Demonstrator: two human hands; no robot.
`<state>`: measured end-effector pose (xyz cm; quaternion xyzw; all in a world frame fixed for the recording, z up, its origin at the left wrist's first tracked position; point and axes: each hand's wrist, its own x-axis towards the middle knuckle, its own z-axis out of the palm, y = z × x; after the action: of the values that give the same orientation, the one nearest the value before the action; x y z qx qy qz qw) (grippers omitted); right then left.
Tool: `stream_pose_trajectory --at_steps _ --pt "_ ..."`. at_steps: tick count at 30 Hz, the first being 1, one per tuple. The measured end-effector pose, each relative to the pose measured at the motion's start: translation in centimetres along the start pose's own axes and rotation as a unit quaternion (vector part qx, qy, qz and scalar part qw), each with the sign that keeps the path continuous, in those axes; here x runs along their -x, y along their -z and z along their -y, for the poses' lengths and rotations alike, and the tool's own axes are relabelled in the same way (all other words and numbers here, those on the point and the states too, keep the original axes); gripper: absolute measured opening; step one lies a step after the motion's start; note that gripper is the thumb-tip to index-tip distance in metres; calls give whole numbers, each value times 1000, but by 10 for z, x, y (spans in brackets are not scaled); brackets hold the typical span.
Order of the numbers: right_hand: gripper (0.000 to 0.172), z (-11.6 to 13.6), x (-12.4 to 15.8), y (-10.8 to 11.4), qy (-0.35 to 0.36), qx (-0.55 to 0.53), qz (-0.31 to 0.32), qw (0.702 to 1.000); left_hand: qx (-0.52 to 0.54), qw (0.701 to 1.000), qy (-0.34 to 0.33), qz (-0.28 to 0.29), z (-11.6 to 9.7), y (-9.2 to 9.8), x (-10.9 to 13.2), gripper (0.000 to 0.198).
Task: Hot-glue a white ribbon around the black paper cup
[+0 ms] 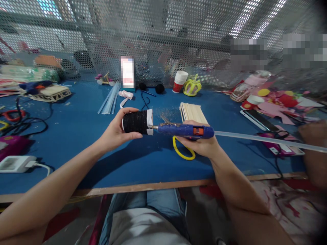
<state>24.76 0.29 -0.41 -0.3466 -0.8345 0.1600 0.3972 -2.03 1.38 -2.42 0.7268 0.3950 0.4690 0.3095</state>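
My left hand (122,127) grips a paper cup (136,122) lying on its side in the air, wrapped in black yarn except for a white band at its right end. In my right hand (201,144) is a blue glue gun (182,130), pointing left. Its metal tip meets, or nearly meets, the cup where the black yarn ends. A long translucent glue stick (258,137) runs out of the gun's back to the right. Below the gun lies scissors with a yellow handle (184,156), their blades partly hidden behind it.
Behind the gun lies a stack of wooden sticks (195,112). Glue sticks (109,98), a phone (127,73), stacked paper cups (179,81) and a yellow crown (192,86) stand or lie farther back. Another person's arm (315,153) reaches in at the right. A white power strip (17,164) sits front left.
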Motion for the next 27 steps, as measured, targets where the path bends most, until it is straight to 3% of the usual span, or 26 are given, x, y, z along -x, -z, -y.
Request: stream_pose_trajectory --at_steps 19,27 --pt "9 1 0 1 -9 -18 43 999 60 998 10 22 8 2 0 64" --pt "10 0 1 1 -1 -11 20 1000 57 998 7 15 7 2 -1 64"
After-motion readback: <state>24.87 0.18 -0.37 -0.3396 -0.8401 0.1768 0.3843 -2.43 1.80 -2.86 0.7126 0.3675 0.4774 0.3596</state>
